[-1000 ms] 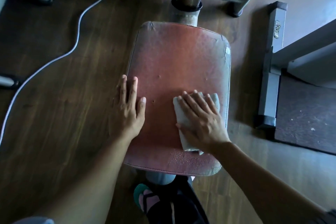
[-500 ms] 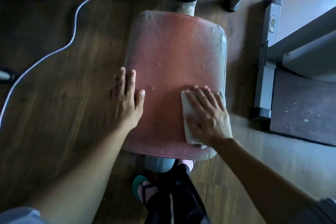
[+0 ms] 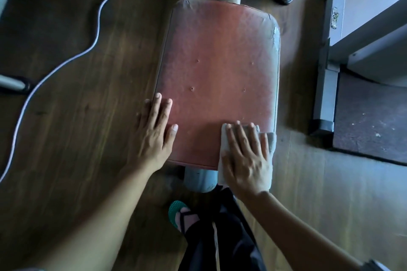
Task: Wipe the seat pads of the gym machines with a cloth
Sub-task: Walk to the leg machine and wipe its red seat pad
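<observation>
A worn red seat pad [image 3: 218, 68] with small holes and a cracked right edge fills the middle of the view, mounted on a grey post. My right hand [image 3: 246, 158] lies flat with straight fingers on a pale folded cloth [image 3: 271, 141], pressing it on the pad's near right corner; part of the cloth hangs over the near edge. My left hand [image 3: 154, 134] rests flat and empty on the pad's near left edge, fingers pointing away from me.
Dark wooden floor surrounds the seat. A white cable [image 3: 66, 61] snakes across the floor at left. A grey machine frame [image 3: 326, 86] and dark mat [image 3: 370, 125] stand at right. My sandalled foot [image 3: 182, 215] is below the pad.
My right hand has dragged the cloth toward me and rightward, from the pad's middle right to its near right corner. My left hand has stayed on the left edge.
</observation>
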`<state>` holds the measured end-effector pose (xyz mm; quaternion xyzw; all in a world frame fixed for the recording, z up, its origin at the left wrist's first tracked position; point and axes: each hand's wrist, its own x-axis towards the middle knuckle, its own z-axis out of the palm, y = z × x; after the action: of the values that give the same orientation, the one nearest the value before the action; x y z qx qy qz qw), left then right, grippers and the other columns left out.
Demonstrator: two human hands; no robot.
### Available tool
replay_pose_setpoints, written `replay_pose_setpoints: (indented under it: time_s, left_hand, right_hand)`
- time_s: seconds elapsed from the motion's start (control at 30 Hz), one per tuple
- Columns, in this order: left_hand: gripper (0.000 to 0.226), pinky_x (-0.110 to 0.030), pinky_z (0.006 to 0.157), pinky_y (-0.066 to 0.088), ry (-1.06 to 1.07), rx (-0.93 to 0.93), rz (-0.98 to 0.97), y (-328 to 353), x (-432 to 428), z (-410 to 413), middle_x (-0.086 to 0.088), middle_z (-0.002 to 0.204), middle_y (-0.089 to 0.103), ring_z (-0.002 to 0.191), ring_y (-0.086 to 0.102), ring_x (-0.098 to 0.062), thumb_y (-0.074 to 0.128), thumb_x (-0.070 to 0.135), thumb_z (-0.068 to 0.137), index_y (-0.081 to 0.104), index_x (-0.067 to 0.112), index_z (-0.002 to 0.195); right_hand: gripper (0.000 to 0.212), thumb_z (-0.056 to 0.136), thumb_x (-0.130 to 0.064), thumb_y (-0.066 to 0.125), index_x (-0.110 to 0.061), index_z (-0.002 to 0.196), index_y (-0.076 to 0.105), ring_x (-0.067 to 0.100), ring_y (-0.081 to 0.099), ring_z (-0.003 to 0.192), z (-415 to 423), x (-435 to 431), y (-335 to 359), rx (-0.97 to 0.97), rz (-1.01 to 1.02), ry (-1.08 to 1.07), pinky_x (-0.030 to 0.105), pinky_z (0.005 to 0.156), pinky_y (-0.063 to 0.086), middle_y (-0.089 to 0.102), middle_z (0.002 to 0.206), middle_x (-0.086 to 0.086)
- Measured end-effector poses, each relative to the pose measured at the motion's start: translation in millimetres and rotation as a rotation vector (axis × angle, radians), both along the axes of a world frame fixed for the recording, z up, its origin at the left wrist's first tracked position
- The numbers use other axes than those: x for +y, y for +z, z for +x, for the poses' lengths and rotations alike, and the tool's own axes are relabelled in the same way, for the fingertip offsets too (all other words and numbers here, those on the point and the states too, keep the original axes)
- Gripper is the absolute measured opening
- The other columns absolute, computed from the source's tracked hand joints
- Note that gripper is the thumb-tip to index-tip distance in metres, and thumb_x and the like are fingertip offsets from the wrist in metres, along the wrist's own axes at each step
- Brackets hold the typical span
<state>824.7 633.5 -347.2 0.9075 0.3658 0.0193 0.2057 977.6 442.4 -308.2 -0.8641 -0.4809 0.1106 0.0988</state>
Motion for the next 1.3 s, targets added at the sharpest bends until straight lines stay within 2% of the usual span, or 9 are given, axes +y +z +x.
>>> replay_pose_setpoints:
  time_s: [0.23,0.37,0.53,0.63,0.73,0.87,1.0,1.17,1.3]
  left_hand:
    - [0.059,-0.054,0.115,0.022,0.005,-0.057,-0.024,-3,-1,-6,-0.002,0.162,0.010,0.148,0.014,-0.027,0.016,0.052,0.100,0.019,0.025,0.153]
    - [0.058,-0.055,0.114,0.023,0.017,-0.073,-0.022,-7,-2,-7,-0.002,0.162,0.011,0.147,0.015,-0.027,0.018,0.052,0.100,0.019,0.026,0.152]
    - [0.058,-0.052,0.114,0.025,0.024,-0.091,-0.009,-4,-3,-4,-0.005,0.161,0.014,0.147,0.018,-0.028,0.020,0.050,0.100,0.024,0.022,0.152]
    - [0.056,-0.048,0.117,0.021,0.029,-0.104,0.013,0,-5,-2,-0.007,0.160,0.017,0.147,0.018,-0.029,0.024,0.045,0.101,0.028,0.018,0.150]
    - [0.055,-0.044,0.119,0.015,0.045,-0.094,-0.008,-1,-5,-3,-0.003,0.161,0.013,0.148,0.013,-0.026,0.024,0.044,0.100,0.026,0.022,0.151]
    - [0.057,-0.047,0.116,0.021,0.044,-0.047,-0.028,0,-1,-5,0.001,0.161,0.010,0.148,0.014,-0.025,0.019,0.048,0.099,0.024,0.024,0.151]
    - [0.056,-0.054,0.113,0.024,0.114,-0.089,-0.042,11,-2,2,0.000,0.160,0.019,0.147,0.017,-0.026,0.025,0.046,0.098,0.033,0.020,0.148]
    - [0.055,-0.058,0.110,0.028,0.153,-0.273,0.033,33,-16,65,-0.017,0.151,0.036,0.143,0.027,-0.035,0.041,0.035,0.095,0.042,0.007,0.142]
    - [0.059,-0.055,0.115,0.021,0.070,-0.137,0.009,40,-30,126,-0.014,0.155,0.029,0.144,0.024,-0.036,0.037,0.042,0.094,0.037,0.015,0.146]
  right_hand:
    - [0.052,0.096,-0.035,0.039,-0.017,0.144,0.041,0.035,0.028,0.141,-24,73,-1,0.060,0.078,0.004,0.054,0.115,0.017,0.040,0.150,0.007]
    - [0.055,0.096,-0.037,0.042,-0.018,0.147,0.035,0.034,0.024,0.143,-12,38,-1,0.010,0.028,0.159,0.053,0.115,0.018,0.035,0.153,0.007]
    - [0.056,0.094,-0.040,0.038,-0.021,0.146,0.037,0.034,0.028,0.141,12,15,-1,0.002,0.003,-0.016,0.053,0.115,0.018,0.036,0.152,0.005]
    - [0.057,0.094,-0.039,0.035,-0.023,0.148,0.032,0.033,0.022,0.143,17,50,-1,-0.010,-0.024,-0.124,0.050,0.118,0.011,0.032,0.154,0.002]
    - [0.057,0.094,-0.038,0.033,-0.021,0.148,0.033,0.034,0.022,0.143,21,97,-5,0.002,-0.009,-0.061,0.052,0.117,0.013,0.033,0.154,0.004]
    - [0.056,0.095,-0.036,0.031,-0.019,0.148,0.033,0.032,0.019,0.144,18,133,-7,0.034,0.017,0.045,0.051,0.117,0.010,0.031,0.155,0.005]
    - [0.056,0.098,-0.037,0.026,-0.017,0.150,0.028,0.028,0.010,0.147,35,113,2,0.118,0.121,0.114,0.045,0.119,0.004,0.020,0.158,0.008]
    - [0.061,0.098,-0.044,0.018,-0.015,0.152,0.021,0.020,0.003,0.148,82,45,-8,0.125,0.099,-0.154,0.040,0.120,0.001,0.014,0.159,0.003]
    - [0.059,0.098,-0.043,0.018,-0.019,0.152,0.018,0.018,-0.001,0.148,96,24,-22,0.152,0.060,-0.140,0.039,0.120,0.002,0.008,0.160,0.000]
